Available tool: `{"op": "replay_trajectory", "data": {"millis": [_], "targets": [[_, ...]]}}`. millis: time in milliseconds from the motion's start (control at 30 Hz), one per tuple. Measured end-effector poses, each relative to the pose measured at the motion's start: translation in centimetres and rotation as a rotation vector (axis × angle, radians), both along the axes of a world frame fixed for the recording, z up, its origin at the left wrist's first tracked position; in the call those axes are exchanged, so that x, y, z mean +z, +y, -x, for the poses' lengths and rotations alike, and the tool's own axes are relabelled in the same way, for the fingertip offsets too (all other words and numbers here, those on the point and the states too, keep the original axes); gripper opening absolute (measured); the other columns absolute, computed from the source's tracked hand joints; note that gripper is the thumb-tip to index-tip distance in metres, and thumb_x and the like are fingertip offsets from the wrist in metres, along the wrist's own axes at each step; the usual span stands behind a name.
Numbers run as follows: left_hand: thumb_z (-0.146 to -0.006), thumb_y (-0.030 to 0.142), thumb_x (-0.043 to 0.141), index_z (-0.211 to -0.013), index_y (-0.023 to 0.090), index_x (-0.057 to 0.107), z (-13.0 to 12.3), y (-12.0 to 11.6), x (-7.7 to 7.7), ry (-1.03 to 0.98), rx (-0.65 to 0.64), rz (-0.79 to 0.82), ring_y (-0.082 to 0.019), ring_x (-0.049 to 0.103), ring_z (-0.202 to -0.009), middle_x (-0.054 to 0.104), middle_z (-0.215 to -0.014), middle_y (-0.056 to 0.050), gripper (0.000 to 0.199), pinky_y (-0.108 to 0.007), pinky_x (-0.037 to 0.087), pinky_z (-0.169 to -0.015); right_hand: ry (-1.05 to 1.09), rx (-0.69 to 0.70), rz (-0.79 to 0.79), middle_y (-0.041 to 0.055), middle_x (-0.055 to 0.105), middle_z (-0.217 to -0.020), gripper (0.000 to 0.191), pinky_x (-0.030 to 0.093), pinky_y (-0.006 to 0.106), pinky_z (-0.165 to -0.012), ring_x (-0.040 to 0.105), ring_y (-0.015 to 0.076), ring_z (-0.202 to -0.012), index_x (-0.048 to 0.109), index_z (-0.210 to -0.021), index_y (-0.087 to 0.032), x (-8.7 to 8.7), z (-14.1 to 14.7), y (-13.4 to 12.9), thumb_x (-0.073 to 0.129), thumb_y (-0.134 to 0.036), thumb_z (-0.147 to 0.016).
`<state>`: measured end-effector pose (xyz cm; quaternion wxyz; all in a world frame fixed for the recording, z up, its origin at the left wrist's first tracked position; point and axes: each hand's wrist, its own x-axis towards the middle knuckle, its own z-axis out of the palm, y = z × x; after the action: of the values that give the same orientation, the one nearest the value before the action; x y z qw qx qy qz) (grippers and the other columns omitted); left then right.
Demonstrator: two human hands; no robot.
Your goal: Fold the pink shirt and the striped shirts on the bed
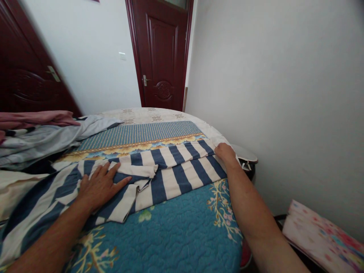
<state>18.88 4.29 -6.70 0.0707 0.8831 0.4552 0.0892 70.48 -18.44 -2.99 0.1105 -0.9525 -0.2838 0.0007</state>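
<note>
A striped navy-and-cream shirt (176, 178) lies across the table, partly folded over itself, with a sleeve end near its middle. My left hand (99, 185) rests flat on its left part, fingers spread. At the shirt's far right edge my right hand (225, 152) is closed, its fingers curled around the fabric there. Beneath the shirt is a blue quilted mat (176, 235) with flower patterns and a striped, gold-bordered far end.
Heaped clothes (42, 140), grey and pink, lie at the left. A patterned tablecloth (142, 113) covers the rounded table. Past its right edge stand a round-topped stool (244, 153) and a flowered box (321, 235) near the wall. Dark red doors (162, 49) are behind.
</note>
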Motion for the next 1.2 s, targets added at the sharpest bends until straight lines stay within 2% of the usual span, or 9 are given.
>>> {"op": "replay_trajectory", "data": {"millis": [133,300,533,667,767,867,1000,1100,1200], "targets": [[-0.087,0.087,0.036,-0.167,0.016,0.046,-0.5,-0.7,0.8,0.106,0.058,-0.025,-0.050,0.022,-0.162,0.032,-0.175,-0.024,0.107,-0.078,0.021,-0.121,0.052,0.013,0.079,0.0281,0.074,-0.131,0.047,0.052,0.039,-0.099,0.071,0.0363,-0.124,0.078,-0.128,-0.006,0.0,-0.4,-0.4,0.055,-0.028,-0.094],[-0.085,0.089,0.035,-0.169,0.017,0.043,-0.5,-0.6,0.9,0.114,0.065,-0.002,-0.050,0.021,-0.163,0.029,-0.177,-0.024,0.111,-0.076,0.021,-0.122,0.096,0.092,0.122,0.0284,0.074,-0.130,0.047,0.052,0.035,-0.099,0.072,0.0350,-0.122,0.079,-0.125,-0.004,-0.1,-1.0,-0.4,0.062,-0.033,-0.092],[-0.086,0.089,0.032,-0.168,0.019,0.044,-0.4,-0.5,0.7,0.139,0.068,-0.028,-0.048,0.022,-0.163,0.030,-0.177,-0.022,0.109,-0.075,0.024,-0.121,0.051,0.151,0.037,0.0246,0.074,-0.133,0.043,0.049,0.029,-0.096,0.071,0.0295,-0.123,0.077,-0.128,-0.006,0.0,-0.2,0.3,0.052,-0.029,-0.101],[-0.087,0.087,0.031,-0.169,0.020,0.043,-0.5,-0.6,0.8,0.155,0.070,-0.031,-0.046,0.022,-0.163,0.030,-0.177,-0.021,0.107,-0.073,0.023,-0.123,0.039,0.157,-0.011,0.0202,0.075,-0.131,0.044,0.049,0.026,-0.094,0.072,0.0255,-0.118,0.075,-0.128,-0.009,-0.2,-0.1,0.8,0.046,-0.034,-0.107],[-0.088,0.087,0.029,-0.170,0.019,0.042,-0.6,-0.8,1.0,0.172,0.068,-0.031,-0.046,0.021,-0.164,0.029,-0.177,-0.021,0.107,-0.073,0.024,-0.122,0.035,0.131,-0.008,0.0191,0.077,-0.128,0.045,0.049,0.025,-0.094,0.072,0.0247,-0.118,0.077,-0.124,-0.010,-0.5,-0.4,0.5,0.046,-0.038,-0.108],[-0.087,0.090,0.026,-0.169,0.018,0.043,-0.7,-1.0,1.1,0.169,0.077,-0.032,-0.046,0.021,-0.164,0.029,-0.177,-0.022,0.110,-0.074,0.023,-0.122,0.011,0.052,0.009,0.0239,0.074,-0.134,0.047,0.049,0.028,-0.100,0.070,0.0264,-0.126,0.075,-0.129,-0.008,-0.5,-0.6,-0.4,0.044,-0.035,-0.109],[-0.080,0.095,0.028,-0.167,0.017,0.047,-0.7,-0.8,1.1,0.093,0.082,0.004,-0.048,0.023,-0.163,0.030,-0.176,-0.024,0.118,-0.077,0.019,-0.122,0.017,-0.021,0.044,0.0270,0.073,-0.133,0.044,0.051,0.033,-0.103,0.070,0.0286,-0.127,0.074,-0.133,-0.008,-0.6,-0.2,-1.3,0.052,-0.035,-0.106],[-0.075,0.097,0.033,-0.165,0.021,0.050,-0.6,-0.6,1.0,0.021,0.077,0.019,-0.049,0.024,-0.163,0.032,-0.175,-0.025,0.120,-0.076,0.018,-0.121,0.038,-0.030,0.069,0.0278,0.073,-0.133,0.044,0.052,0.035,-0.103,0.071,0.0296,-0.127,0.074,-0.135,-0.008,-0.5,0.0,-1.3,0.054,-0.033,-0.104],[-0.076,0.096,0.032,-0.164,0.018,0.051,-0.5,-0.5,0.9,0.023,0.060,0.002,-0.051,0.024,-0.162,0.031,-0.175,-0.026,0.119,-0.077,0.018,-0.119,0.063,0.006,0.085,0.0308,0.071,-0.135,0.049,0.051,0.037,-0.105,0.069,0.0318,-0.130,0.073,-0.134,-0.003,0.0,-0.2,-1.2,0.048,-0.034,-0.105]]}}
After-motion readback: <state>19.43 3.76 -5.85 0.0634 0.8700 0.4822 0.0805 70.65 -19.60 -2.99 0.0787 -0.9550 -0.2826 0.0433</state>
